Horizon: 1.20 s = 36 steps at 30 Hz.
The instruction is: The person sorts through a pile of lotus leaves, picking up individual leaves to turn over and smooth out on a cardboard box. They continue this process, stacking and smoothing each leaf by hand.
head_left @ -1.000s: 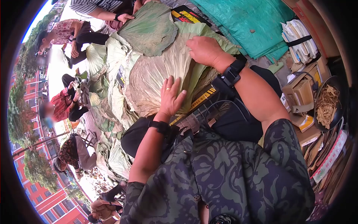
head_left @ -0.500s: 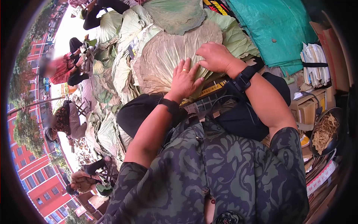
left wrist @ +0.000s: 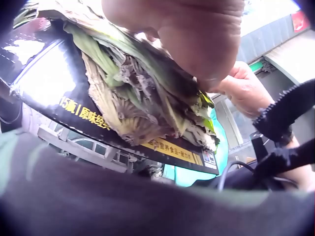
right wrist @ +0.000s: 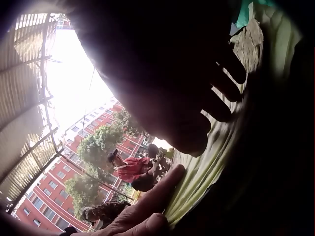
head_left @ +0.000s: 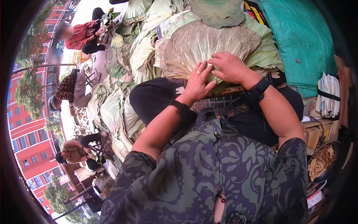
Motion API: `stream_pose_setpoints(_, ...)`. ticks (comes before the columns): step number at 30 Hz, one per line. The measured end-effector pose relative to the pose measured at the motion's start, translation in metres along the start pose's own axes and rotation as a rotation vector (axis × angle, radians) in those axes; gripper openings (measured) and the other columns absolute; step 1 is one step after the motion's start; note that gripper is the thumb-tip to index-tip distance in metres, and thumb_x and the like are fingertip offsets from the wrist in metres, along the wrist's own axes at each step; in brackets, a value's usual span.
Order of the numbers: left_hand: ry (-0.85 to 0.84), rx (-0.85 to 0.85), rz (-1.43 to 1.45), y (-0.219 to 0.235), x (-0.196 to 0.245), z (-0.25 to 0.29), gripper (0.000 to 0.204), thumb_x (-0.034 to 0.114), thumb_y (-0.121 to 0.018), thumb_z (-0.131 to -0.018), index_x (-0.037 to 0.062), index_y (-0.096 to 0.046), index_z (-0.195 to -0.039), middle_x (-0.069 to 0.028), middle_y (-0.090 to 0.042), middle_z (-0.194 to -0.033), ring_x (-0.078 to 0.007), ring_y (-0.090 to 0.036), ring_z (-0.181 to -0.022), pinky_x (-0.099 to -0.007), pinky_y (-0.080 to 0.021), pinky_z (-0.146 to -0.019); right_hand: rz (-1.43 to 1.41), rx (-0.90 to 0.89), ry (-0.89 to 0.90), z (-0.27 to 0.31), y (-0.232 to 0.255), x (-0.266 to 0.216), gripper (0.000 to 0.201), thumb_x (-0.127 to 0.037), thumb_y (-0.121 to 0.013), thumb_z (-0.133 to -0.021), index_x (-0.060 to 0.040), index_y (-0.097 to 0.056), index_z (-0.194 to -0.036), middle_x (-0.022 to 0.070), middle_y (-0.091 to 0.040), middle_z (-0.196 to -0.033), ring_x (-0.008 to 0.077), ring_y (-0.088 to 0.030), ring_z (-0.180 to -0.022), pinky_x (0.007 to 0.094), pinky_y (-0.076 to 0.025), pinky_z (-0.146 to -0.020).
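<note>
A large, dry brownish lotus leaf (head_left: 209, 37) lies on top of paler green leaves, its veins fanning out from the near edge. My left hand (head_left: 197, 84) rests on that near edge with straight fingers. Beside it, my right hand (head_left: 232, 69) touches the leaf, and the fingertips of both hands nearly meet. In the right wrist view, the right hand (right wrist: 162, 83) shows dark with its fingers spread along the leaf. Folded leaf edges (left wrist: 133, 93) hang over a black printed board (left wrist: 49, 73) in the left wrist view.
A green tarp (head_left: 302, 41) spreads at the right, with strapped papers (head_left: 328, 95) below it. A black pan (head_left: 337, 164) holds dry brown scraps. Another green leaf (head_left: 220, 11) lies farther off. More leaves (head_left: 112, 108) cover the left side, where several people sit.
My right hand has come from the leaf's far right side down and in beside the left hand. The left hand stays on the near edge. The head view has shifted.
</note>
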<state>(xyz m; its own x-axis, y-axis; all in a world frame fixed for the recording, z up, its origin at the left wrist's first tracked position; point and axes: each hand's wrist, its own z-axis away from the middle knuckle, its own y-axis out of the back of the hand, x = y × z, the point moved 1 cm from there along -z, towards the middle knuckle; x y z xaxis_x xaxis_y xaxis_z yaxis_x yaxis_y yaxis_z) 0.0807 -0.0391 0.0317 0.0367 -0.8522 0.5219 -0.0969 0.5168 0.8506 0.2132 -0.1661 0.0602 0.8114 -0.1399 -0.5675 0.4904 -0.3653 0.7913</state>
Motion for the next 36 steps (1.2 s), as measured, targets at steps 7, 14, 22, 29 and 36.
stream_pose_setpoints(7,0.786,0.446,0.196,0.014,-0.037,0.025,0.047,0.019,-0.062,-0.076,-0.0019,-0.047,-0.115,-0.0212,-0.050,-0.115,-0.0306,-0.051,-0.103,-0.0381,-0.040,-0.090,0.016,-0.177,-0.006,-0.004,-0.015,0.009,0.022,-0.020,-0.059,-0.068,-0.0047,-0.058,-0.083,0.0111,-0.057,-0.089,0.0301,-0.057,-0.087,0.0393,-0.047,-0.075)
stream_pose_setpoints(14,1.381,0.707,1.549,0.007,-0.102,0.032,0.016,0.016,-0.049,-0.090,0.0032,-0.049,-0.099,-0.0087,-0.058,-0.086,-0.0164,-0.055,-0.061,-0.0189,-0.045,-0.044,0.071,-0.178,0.007,-0.005,-0.012,0.003,0.019,-0.015,-0.059,-0.066,-0.0040,-0.058,-0.082,0.0109,-0.057,-0.090,0.0302,-0.056,-0.087,0.0398,-0.047,-0.075)
stream_pose_setpoints(22,1.310,0.810,1.372,0.025,-0.076,0.022,0.021,0.016,-0.058,-0.084,0.0049,-0.049,-0.100,-0.0086,-0.056,-0.086,-0.0158,-0.051,-0.057,-0.0237,-0.044,-0.044,0.059,-0.325,-0.068,-0.005,-0.008,0.000,0.033,-0.013,-0.059,-0.067,-0.0028,-0.056,-0.098,0.0123,-0.055,-0.107,0.0305,-0.052,-0.100,0.0380,-0.044,-0.084)
stream_pose_setpoints(29,1.291,0.438,1.350,0.011,-0.081,0.035,0.020,0.021,-0.059,-0.085,0.0087,-0.051,-0.099,-0.0046,-0.055,-0.088,-0.0161,-0.054,-0.069,-0.0236,-0.047,-0.051,0.055,-0.341,-0.071,-0.003,-0.009,0.001,0.036,-0.014,-0.060,-0.067,-0.0032,-0.055,-0.101,0.0127,-0.054,-0.106,0.0304,-0.052,-0.100,0.0376,-0.044,-0.085)
stream_pose_setpoints(36,1.210,0.228,1.605,0.019,-0.045,0.034,0.023,0.022,-0.059,-0.085,0.0099,-0.049,-0.101,-0.0048,-0.056,-0.093,-0.0174,-0.055,-0.084,-0.0287,-0.050,-0.064,0.046,-0.383,-0.099,-0.005,-0.002,-0.005,0.044,-0.016,-0.062,-0.069,-0.0044,-0.052,-0.110,0.0127,-0.053,-0.108,0.0304,-0.051,-0.102,0.0377,-0.043,-0.086)
